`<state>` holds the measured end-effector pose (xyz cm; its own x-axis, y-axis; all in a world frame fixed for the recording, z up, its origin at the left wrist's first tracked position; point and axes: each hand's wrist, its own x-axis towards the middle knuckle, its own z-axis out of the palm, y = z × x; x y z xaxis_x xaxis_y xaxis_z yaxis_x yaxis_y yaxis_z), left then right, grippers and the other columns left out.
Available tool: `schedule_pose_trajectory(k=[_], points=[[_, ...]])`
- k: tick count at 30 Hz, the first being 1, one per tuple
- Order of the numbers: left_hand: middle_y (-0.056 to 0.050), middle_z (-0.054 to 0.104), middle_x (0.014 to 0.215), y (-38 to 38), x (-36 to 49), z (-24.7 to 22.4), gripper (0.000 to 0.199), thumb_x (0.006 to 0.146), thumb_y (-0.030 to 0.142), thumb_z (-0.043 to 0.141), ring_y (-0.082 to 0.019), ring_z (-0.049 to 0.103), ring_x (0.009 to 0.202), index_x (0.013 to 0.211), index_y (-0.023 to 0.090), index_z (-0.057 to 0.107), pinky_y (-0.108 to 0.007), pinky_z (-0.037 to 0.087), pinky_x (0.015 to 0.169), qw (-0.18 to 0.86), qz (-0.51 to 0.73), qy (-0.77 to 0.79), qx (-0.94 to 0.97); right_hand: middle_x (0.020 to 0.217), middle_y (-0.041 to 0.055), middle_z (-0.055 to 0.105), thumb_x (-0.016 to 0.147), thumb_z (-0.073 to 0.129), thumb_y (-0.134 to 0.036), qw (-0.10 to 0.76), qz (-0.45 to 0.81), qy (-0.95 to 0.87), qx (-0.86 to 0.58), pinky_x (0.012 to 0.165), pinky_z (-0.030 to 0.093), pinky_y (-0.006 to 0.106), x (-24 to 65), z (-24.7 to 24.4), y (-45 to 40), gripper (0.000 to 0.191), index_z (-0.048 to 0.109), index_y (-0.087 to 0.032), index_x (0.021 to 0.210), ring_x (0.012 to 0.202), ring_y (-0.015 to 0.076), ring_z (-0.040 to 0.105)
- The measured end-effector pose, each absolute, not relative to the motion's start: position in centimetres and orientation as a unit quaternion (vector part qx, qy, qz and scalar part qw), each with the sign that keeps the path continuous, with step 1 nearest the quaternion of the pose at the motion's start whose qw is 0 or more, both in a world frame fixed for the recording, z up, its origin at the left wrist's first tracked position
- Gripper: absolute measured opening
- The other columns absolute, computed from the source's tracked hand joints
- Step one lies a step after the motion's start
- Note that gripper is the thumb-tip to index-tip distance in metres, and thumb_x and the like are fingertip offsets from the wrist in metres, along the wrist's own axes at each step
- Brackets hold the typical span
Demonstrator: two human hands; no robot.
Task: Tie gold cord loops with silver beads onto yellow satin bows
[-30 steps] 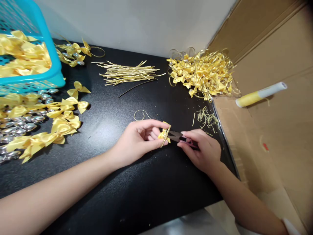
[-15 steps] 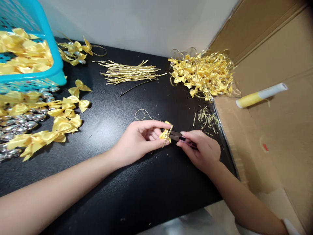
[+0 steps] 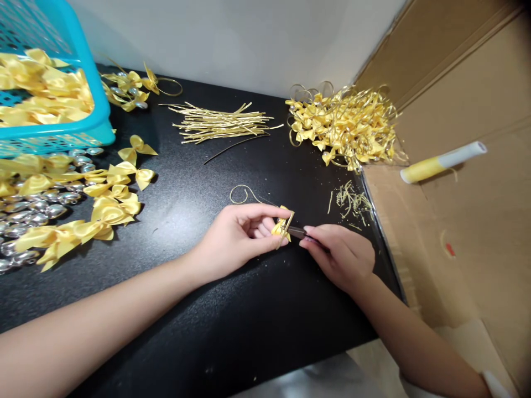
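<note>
Centrally, over a black bench [image 3: 178, 182], a person's left hand [image 3: 236, 235] pinches a small yellow bow [image 3: 279, 228] with gold cord between thumb and fingertips. The right hand [image 3: 342, 254] is closed around dark snips [image 3: 301, 232], their tips at the bow. Behind lie a bundle of gold cords [image 3: 224, 122] and, toward the right, a heap of finished-looking bows with loops [image 3: 344, 124]. Near the bench's right edge are gold clippings [image 3: 350, 200]; at left, a turquoise basket [image 3: 93, 119] holds more bows.
</note>
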<state>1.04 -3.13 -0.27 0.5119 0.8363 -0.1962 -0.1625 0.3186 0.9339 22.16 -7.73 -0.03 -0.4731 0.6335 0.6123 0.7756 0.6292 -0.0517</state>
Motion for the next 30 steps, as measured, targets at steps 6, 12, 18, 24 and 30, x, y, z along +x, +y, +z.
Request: schedule_pose_trajectory(k=[6, 12, 18, 24, 30], points=[[0.003, 0.066, 0.066, -3.14, 1.09, -0.38, 0.032, 0.067, 0.01, 0.08, -0.005, 0.057, 0.06, 0.099, 0.016, 0.076, -0.015, 0.049, 0.06, 0.726, 0.342, 0.358, 0.477, 0.078, 0.0014, 0.075, 0.092, 0.062, -0.023, 0.298, -0.107, -0.848, -0.424, 0.066, 0.053, 0.02, 22.22, -0.1, -7.78, 0.009, 0.064, -0.017, 0.099, 0.068, 0.0108, 0.069], [0.002, 0.064, 0.065, -3.12, 1.13, -0.21, 0.032, 0.067, 0.012, 0.08, -0.006, 0.056, 0.058, 0.099, 0.015, 0.076, -0.017, 0.049, 0.058, 0.721, 0.335, 0.367, 0.483, 0.078, 0.0018, 0.075, 0.092, 0.061, -0.024, 0.295, -0.101, -0.848, -0.428, 0.065, 0.052, 0.02, 22.1, 0.02, -7.72, 0.011, 0.063, -0.018, 0.1, 0.068, 0.0115, 0.07], [0.002, 0.065, 0.066, -3.14, 1.04, -0.24, 0.031, 0.068, 0.013, 0.079, -0.007, 0.057, 0.059, 0.099, 0.015, 0.076, -0.018, 0.05, 0.059, 0.718, 0.332, 0.369, 0.488, 0.077, 0.0017, 0.074, 0.093, 0.059, -0.024, 0.293, -0.085, -0.847, -0.436, 0.064, 0.051, 0.019, 22.04, -0.04, -7.75, 0.009, 0.064, -0.018, 0.099, 0.067, 0.011, 0.069], [0.002, 0.066, 0.067, -3.12, 1.09, -0.35, 0.032, 0.069, 0.014, 0.08, -0.007, 0.057, 0.059, 0.101, 0.014, 0.075, -0.018, 0.049, 0.06, 0.72, 0.329, 0.366, 0.489, 0.076, 0.0018, 0.074, 0.095, 0.057, -0.028, 0.288, -0.069, -0.844, -0.447, 0.062, 0.05, 0.019, 22.06, -0.09, -7.69, 0.012, 0.062, -0.018, 0.098, 0.065, 0.0104, 0.068], [0.002, 0.065, 0.066, -3.11, 1.1, -0.13, 0.031, 0.068, 0.013, 0.079, -0.007, 0.057, 0.059, 0.099, 0.014, 0.075, -0.018, 0.049, 0.06, 0.725, 0.332, 0.363, 0.483, 0.076, 0.0014, 0.074, 0.094, 0.058, -0.028, 0.295, -0.071, -0.841, -0.448, 0.061, 0.05, 0.018, 22.05, 0.03, -7.67, 0.012, 0.062, -0.019, 0.099, 0.064, 0.0101, 0.068]])
